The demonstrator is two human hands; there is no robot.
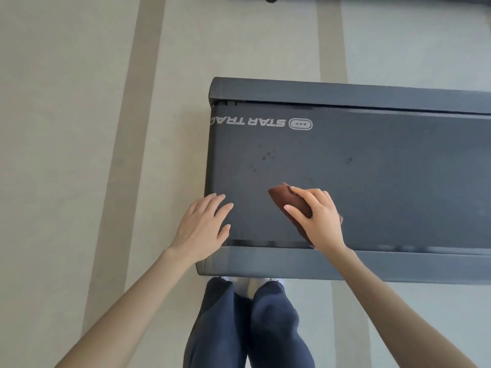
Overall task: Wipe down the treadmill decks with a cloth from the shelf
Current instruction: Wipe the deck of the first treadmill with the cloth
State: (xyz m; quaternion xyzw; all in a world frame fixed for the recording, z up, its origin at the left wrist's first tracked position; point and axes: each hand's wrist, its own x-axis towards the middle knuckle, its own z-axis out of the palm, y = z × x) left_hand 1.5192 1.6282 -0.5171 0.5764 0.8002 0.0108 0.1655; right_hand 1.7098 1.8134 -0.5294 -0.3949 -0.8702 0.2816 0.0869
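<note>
Pale floor (79, 128) is holding dark grey treadmill deck (385, 181) | right hand (318, 221) grip is pinching brown folded cloth (283, 199) | left hand (202, 227) is lying spread | spots (268, 155) are showing, wiping likely unfinished

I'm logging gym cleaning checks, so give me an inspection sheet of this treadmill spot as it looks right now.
Surface: dark treadmill belt, small dark spots near the logo.
Job's things: brown cloth lies on the belt.
Clutter: nothing seen.
Hands: left hand flat on the belt's end; right hand grips the cloth.
Cables: nothing seen.
Surroundings: pale striped floor; person's legs by the near rail.
</note>
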